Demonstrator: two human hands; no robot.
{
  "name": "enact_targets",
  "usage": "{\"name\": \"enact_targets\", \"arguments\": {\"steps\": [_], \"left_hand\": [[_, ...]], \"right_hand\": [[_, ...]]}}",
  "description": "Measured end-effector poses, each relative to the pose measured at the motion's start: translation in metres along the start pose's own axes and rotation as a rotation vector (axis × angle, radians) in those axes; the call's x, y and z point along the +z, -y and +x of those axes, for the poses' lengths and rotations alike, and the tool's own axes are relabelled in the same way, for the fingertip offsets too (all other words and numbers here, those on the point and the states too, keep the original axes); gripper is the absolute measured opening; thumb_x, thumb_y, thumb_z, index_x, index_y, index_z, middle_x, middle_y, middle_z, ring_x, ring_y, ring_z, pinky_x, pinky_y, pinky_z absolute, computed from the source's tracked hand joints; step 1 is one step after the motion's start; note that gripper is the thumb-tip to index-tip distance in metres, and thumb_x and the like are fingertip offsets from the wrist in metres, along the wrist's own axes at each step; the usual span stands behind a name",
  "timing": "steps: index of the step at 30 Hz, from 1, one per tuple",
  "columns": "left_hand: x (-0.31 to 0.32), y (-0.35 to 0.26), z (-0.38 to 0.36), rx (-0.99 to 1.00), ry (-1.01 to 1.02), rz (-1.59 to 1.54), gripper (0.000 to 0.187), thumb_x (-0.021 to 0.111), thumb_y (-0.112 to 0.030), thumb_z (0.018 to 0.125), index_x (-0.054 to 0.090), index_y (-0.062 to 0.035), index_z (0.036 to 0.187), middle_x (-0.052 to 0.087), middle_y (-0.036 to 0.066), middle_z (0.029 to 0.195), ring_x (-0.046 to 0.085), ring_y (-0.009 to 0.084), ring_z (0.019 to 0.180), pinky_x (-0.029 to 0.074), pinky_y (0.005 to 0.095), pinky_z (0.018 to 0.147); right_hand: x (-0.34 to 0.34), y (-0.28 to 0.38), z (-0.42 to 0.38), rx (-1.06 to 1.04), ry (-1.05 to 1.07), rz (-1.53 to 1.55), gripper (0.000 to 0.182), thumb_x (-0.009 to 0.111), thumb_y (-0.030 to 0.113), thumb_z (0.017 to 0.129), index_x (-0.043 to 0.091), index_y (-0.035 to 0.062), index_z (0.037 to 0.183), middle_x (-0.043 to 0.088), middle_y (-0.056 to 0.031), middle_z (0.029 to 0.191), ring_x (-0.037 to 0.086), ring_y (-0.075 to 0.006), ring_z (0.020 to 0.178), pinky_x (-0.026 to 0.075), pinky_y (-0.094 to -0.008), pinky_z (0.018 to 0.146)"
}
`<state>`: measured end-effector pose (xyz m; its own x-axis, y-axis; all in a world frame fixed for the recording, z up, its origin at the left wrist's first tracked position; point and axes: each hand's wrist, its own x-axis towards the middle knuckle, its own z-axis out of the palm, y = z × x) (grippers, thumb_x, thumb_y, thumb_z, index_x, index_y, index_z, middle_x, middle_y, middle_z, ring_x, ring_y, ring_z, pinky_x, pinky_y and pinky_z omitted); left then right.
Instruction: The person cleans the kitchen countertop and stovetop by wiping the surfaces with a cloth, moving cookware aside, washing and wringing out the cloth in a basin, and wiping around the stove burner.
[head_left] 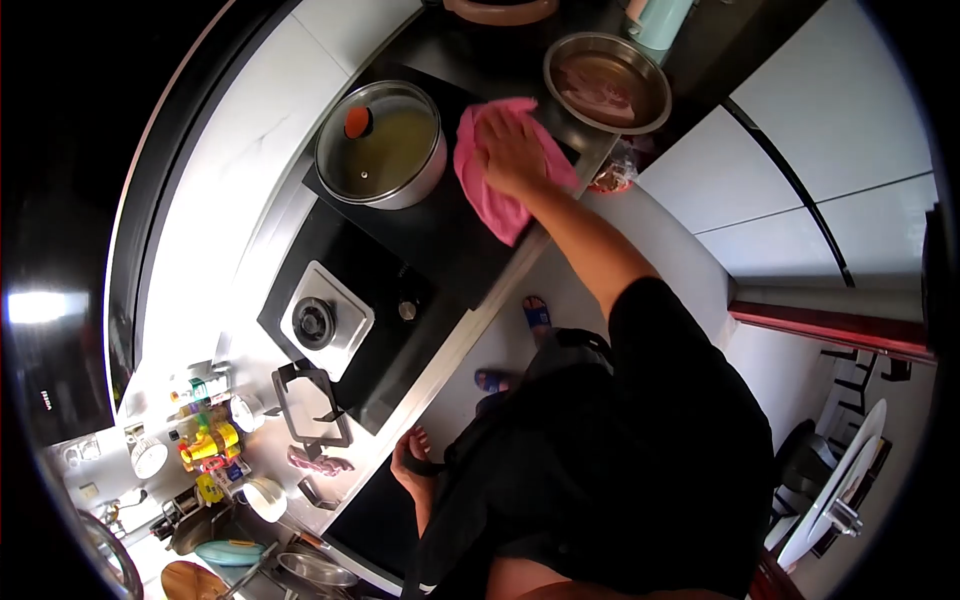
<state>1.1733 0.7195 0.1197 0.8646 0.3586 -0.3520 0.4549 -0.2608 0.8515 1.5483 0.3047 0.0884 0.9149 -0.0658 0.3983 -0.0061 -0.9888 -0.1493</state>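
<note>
My right hand (512, 152) presses a pink cloth (500, 212) onto the black cooktop (430, 245), with the cloth bunched around its fingers. Just left of the cloth stands a pot (395, 165) with a glass lid and an orange-red knob; pale yellowish liquid shows through the glass. Beyond the cloth, to the right, a steel bowl (655, 100) holds reddish meat in liquid. My left hand (412, 465) hangs by the counter's front edge, fingers loosely bent and apart, with nothing seen in it. A dark band shows at its wrist.
An exposed burner (315, 322) sits on the cooktop, with a removed pan support (312, 405) on the counter beside it. Bottles, bowls and pans crowd the lower left. A light-blue jug (660, 22) stands behind the bowl. White cabinets (770, 170) rise at right.
</note>
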Motion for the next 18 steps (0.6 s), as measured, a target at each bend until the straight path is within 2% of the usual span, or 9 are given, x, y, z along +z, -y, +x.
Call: {"name": "enact_targets", "arguments": {"steps": [2,4,6,8,10,12,18], "left_hand": [[0.004,-0.004,-0.007,-0.013,0.005,-0.003,0.026,0.055,-0.015,0.101,0.065,0.0071,0.112,0.072,0.013,0.100,0.069,0.0166,0.087,0.055,0.0270,0.074],[0.005,-0.005,-0.006,-0.026,0.016,-0.002,0.026,0.056,-0.015,0.101,0.065,0.0073,0.111,0.072,0.013,0.100,0.069,0.0168,0.087,0.055,0.0273,0.074],[0.003,-0.005,0.004,-0.033,0.045,-0.029,0.026,0.057,-0.015,0.101,0.065,0.0073,0.112,0.072,0.013,0.100,0.069,0.0169,0.087,0.055,0.0271,0.074],[0.010,-0.015,0.016,0.034,0.060,-0.002,0.025,0.056,-0.013,0.101,0.065,0.0067,0.113,0.072,0.013,0.098,0.069,0.0171,0.087,0.055,0.0267,0.075],[0.021,-0.017,0.030,0.014,0.047,-0.091,0.024,0.056,-0.012,0.101,0.065,0.0060,0.113,0.072,0.012,0.097,0.068,0.0169,0.087,0.054,0.0271,0.077],[0.028,-0.009,0.045,0.047,0.040,-0.123,0.023,0.056,-0.012,0.100,0.065,0.0054,0.114,0.072,0.012,0.098,0.068,0.0169,0.086,0.054,0.0273,0.077],[0.044,-0.018,0.056,0.041,0.010,-0.127,0.022,0.056,-0.010,0.099,0.066,0.0027,0.114,0.073,0.013,0.100,0.069,0.0183,0.088,0.053,0.0286,0.079]], "right_hand": [[0.011,-0.008,0.031,-0.014,-0.061,0.065,0.050,0.055,0.034,0.091,0.055,0.0042,0.131,0.050,-0.0149,0.141,0.042,-0.0320,0.134,0.030,-0.0458,0.112],[0.015,-0.001,0.029,0.001,-0.137,0.043,0.048,0.057,0.030,0.089,0.056,0.0023,0.127,0.052,-0.0163,0.136,0.044,-0.0343,0.130,0.032,-0.0452,0.110],[0.005,0.002,0.006,-0.109,0.003,0.147,0.051,0.057,0.031,0.089,0.054,0.0017,0.131,0.051,-0.0176,0.138,0.044,-0.0366,0.131,0.033,-0.0475,0.110],[-0.022,0.004,-0.038,-0.190,-0.019,0.173,0.056,0.057,0.034,0.090,0.052,0.0025,0.136,0.048,-0.0187,0.143,0.042,-0.0368,0.133,0.030,-0.0487,0.113],[-0.044,0.000,-0.076,-0.219,0.059,0.177,0.059,0.057,0.038,0.091,0.051,0.0031,0.139,0.046,-0.0171,0.146,0.039,-0.0376,0.135,0.028,-0.0476,0.115],[-0.046,-0.011,-0.098,-0.262,0.075,0.170,0.058,0.056,0.037,0.093,0.050,0.0045,0.140,0.045,-0.0162,0.147,0.039,-0.0367,0.137,0.026,-0.0477,0.116],[-0.022,-0.021,-0.039,-0.314,0.109,0.121,0.050,0.051,0.030,0.096,0.051,0.0072,0.140,0.045,-0.0132,0.148,0.039,-0.0326,0.138,0.025,-0.0466,0.116]]}}
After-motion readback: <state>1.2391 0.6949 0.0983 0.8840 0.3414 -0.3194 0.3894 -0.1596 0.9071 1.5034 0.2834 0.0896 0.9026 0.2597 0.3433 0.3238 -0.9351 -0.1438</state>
